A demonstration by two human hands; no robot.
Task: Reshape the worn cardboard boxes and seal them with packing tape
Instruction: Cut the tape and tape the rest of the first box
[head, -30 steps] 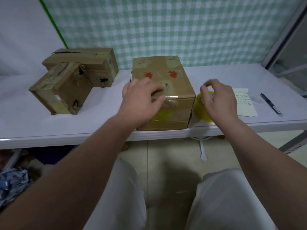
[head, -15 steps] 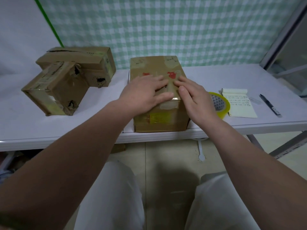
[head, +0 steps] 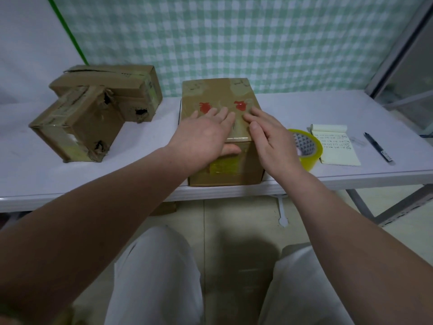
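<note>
Left hand (head: 206, 137) flat on box (head: 218, 95), fingers straight | right hand (head: 274, 139) flat beside it

A white table (head: 304, 106) is carrying everything here. A taped cardboard box (head: 218, 92) is sitting in the middle, right at the near edge. Off to the left, a torn box (head: 77, 127) is resting at an angle, with a longer box (head: 131, 90) touching it from behind. Right of the middle one, a yellow tape roll (head: 312, 156) is lying flat just beside a notepad (head: 337, 151), and a pen (head: 377, 146) is lying farther right, apart.
</note>
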